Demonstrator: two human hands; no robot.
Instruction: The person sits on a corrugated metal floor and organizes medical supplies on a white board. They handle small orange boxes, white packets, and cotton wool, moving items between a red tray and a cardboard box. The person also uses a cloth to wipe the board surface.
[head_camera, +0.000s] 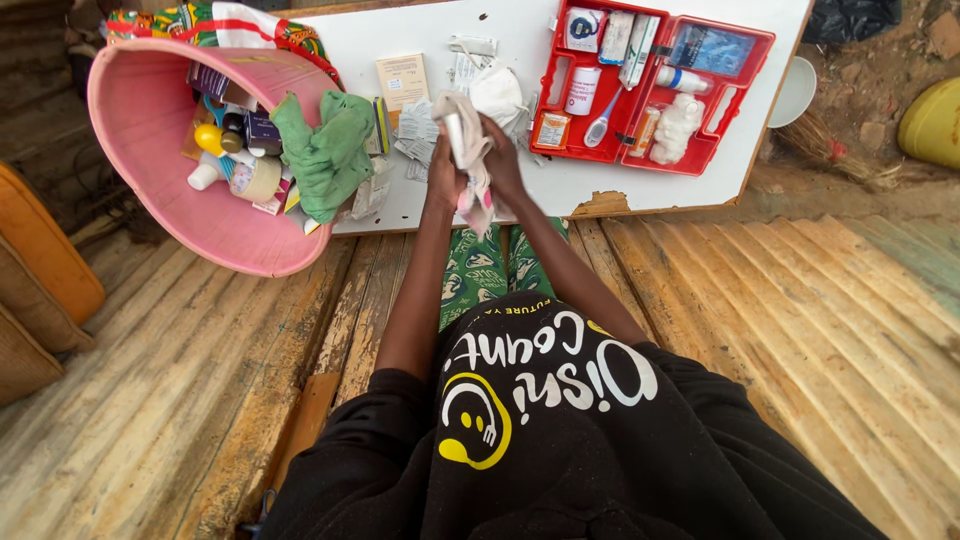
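Observation:
Both my hands meet over the front edge of a white board (520, 40). My left hand (441, 177) grips a pale cloth (474, 190) wrapped around a small white tube-like object (454, 132) that sticks up out of it. My right hand (502, 160) closes on the same cloth from the other side. The cloth hangs down below my hands.
An open red first-aid case (748, 75) with bottles, tubes and packets lies at the board's right. A tipped pink basin (150, 130) holds bottles, tape and a green cloth (327, 150) at left. A white mask (497, 92), blister packs and a small box (402, 78) lie behind my hands.

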